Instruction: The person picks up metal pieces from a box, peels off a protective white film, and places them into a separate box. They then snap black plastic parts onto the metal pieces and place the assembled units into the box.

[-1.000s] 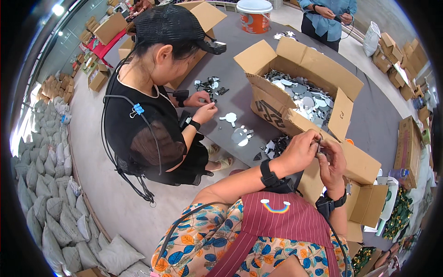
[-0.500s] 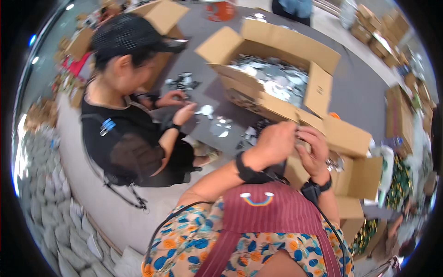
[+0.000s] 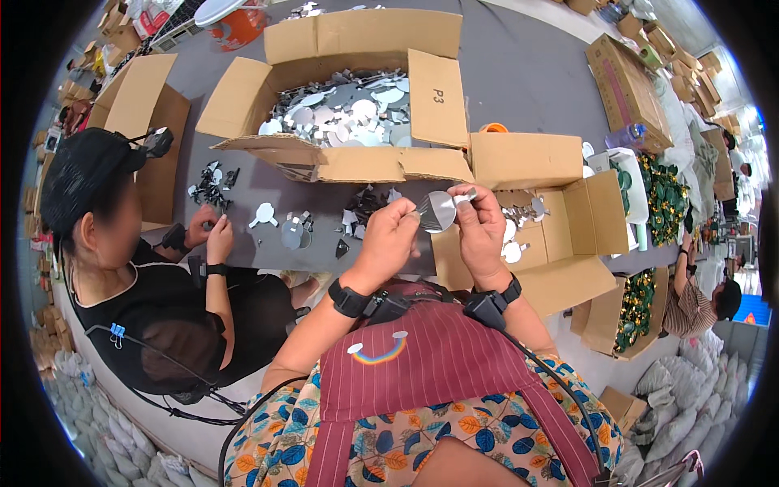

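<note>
Left grip (image 3: 391, 237), right grip (image 3: 482, 231), disc (image 3: 438, 212) newly visible between

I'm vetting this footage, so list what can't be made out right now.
All in the head view:
- Part of the silvery disc: covered by the right hand's thumb and fingers.
- Lower layers in the large open carton: hidden by the pieces on top.
- Base of the orange object: behind a carton flap.
- Top of the orange bucket: cut off by the upper edge.
</note>
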